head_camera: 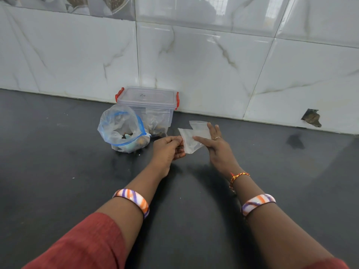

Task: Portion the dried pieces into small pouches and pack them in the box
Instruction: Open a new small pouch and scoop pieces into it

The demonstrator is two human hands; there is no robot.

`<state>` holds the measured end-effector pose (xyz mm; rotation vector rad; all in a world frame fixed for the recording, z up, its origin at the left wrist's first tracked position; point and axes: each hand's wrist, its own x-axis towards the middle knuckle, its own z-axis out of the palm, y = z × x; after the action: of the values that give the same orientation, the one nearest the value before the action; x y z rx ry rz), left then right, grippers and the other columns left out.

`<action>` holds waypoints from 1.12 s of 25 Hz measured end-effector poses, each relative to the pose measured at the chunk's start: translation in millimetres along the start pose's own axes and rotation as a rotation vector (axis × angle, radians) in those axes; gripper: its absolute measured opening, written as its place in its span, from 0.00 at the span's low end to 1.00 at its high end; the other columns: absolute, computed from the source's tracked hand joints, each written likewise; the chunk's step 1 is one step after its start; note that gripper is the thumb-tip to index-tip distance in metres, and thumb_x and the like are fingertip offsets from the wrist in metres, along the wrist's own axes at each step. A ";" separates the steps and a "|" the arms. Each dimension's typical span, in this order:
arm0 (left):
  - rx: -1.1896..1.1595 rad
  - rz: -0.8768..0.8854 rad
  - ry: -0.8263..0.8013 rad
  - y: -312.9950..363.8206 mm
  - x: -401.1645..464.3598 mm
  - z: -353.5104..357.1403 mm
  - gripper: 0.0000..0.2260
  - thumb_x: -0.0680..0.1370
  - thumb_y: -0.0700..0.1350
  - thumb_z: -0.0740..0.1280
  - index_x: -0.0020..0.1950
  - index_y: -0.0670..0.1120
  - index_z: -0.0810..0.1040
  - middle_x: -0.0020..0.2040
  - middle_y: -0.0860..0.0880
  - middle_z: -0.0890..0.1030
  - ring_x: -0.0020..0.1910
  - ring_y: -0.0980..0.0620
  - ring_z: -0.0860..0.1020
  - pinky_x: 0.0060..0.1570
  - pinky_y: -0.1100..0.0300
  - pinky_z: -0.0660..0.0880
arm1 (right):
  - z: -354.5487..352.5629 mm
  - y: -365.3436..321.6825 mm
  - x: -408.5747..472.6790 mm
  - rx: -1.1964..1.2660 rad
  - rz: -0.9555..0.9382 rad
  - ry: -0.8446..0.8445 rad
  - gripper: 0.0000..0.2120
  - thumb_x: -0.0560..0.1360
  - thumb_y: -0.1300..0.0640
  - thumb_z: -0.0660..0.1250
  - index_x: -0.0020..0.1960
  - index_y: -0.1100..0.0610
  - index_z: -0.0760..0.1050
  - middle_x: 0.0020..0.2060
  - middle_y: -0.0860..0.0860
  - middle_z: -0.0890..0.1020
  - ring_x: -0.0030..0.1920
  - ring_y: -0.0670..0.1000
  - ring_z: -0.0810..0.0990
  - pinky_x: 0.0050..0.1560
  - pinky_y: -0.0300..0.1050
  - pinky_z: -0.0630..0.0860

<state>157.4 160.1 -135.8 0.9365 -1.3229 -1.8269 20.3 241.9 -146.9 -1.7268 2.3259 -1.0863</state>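
Observation:
A small clear pouch point(189, 141) is held above the dark counter. My left hand point(169, 147) pinches its left edge. My right hand point(214, 144) lies flat on it and on a second clear pouch point(200, 126) behind, fingers spread. To the left stands a large zip bag point(121, 127) with a blue seal, its mouth open, with brown dried pieces at the bottom. Behind it against the wall sits a clear plastic box point(149, 105) with red latches and its lid on. A filled pouch shows through the box wall.
The black counter point(77, 162) runs to a white marble-tiled wall point(213, 65). A chipped hole point(311, 118) marks the wall's base at the right. My forearms wear striped bangles.

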 end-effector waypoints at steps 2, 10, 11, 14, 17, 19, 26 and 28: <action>-0.023 -0.006 -0.018 0.5 -16.5 -3.8 0.05 0.78 0.38 0.64 0.47 0.39 0.79 0.39 0.45 0.81 0.31 0.56 0.80 0.32 0.65 0.80 | -0.5 -8.6 -14.3 0.016 -0.002 0.011 0.23 0.78 0.70 0.54 0.64 0.50 0.74 0.77 0.52 0.53 0.77 0.53 0.43 0.72 0.40 0.44; 0.021 -0.008 -0.030 -7.9 -79.7 -31.2 0.04 0.77 0.39 0.66 0.47 0.39 0.80 0.38 0.44 0.81 0.34 0.53 0.79 0.34 0.62 0.80 | 5.3 -44.8 -69.3 0.099 -0.055 0.088 0.22 0.78 0.72 0.54 0.63 0.54 0.75 0.76 0.54 0.56 0.77 0.53 0.48 0.70 0.34 0.46; 0.027 -0.007 -0.015 -9.0 -85.3 -34.5 0.04 0.76 0.38 0.66 0.47 0.39 0.80 0.38 0.44 0.81 0.33 0.54 0.79 0.33 0.63 0.80 | 7.9 -47.6 -73.4 0.118 -0.049 0.090 0.22 0.78 0.72 0.54 0.64 0.54 0.75 0.76 0.55 0.56 0.77 0.53 0.48 0.71 0.35 0.47; -0.035 -0.007 0.032 -16.3 -97.8 -41.0 0.06 0.76 0.33 0.66 0.40 0.39 0.78 0.34 0.44 0.79 0.25 0.57 0.78 0.29 0.65 0.79 | 19.4 -55.5 -86.2 0.126 0.094 0.203 0.26 0.75 0.73 0.56 0.68 0.53 0.71 0.76 0.55 0.54 0.77 0.55 0.47 0.76 0.47 0.51; -0.095 0.028 0.032 -22.3 -102.9 -42.8 0.07 0.75 0.33 0.66 0.38 0.39 0.76 0.26 0.48 0.79 0.23 0.58 0.78 0.28 0.64 0.80 | 30.9 -70.6 -97.8 0.194 0.084 0.455 0.21 0.72 0.72 0.61 0.62 0.59 0.76 0.69 0.56 0.70 0.74 0.49 0.61 0.70 0.39 0.61; -0.094 0.062 0.006 -24.1 -103.8 -43.7 0.07 0.76 0.34 0.65 0.38 0.40 0.77 0.24 0.51 0.79 0.25 0.56 0.78 0.28 0.63 0.80 | 40.6 -78.7 -103.3 0.242 -0.091 0.454 0.11 0.70 0.67 0.67 0.51 0.62 0.82 0.54 0.56 0.82 0.58 0.43 0.75 0.61 0.38 0.72; -0.033 0.105 -0.074 -27.1 -103.1 -48.4 0.06 0.77 0.35 0.64 0.41 0.39 0.79 0.35 0.45 0.83 0.34 0.52 0.82 0.37 0.58 0.81 | 46.5 -81.3 -103.5 0.270 -0.050 0.314 0.04 0.69 0.64 0.71 0.43 0.61 0.83 0.38 0.54 0.84 0.38 0.47 0.79 0.42 0.34 0.74; -0.035 0.103 -0.081 -27.2 -103.5 -49.3 0.05 0.76 0.34 0.65 0.43 0.38 0.80 0.37 0.43 0.82 0.35 0.51 0.82 0.39 0.56 0.81 | 46.6 -81.0 -102.5 0.272 -0.022 0.327 0.03 0.69 0.63 0.70 0.41 0.61 0.83 0.36 0.55 0.84 0.36 0.47 0.78 0.39 0.30 0.72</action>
<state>248.8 231.5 -156.6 0.7694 -1.3578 -1.8195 145.3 295.7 -173.6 -1.5767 2.1899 -1.7121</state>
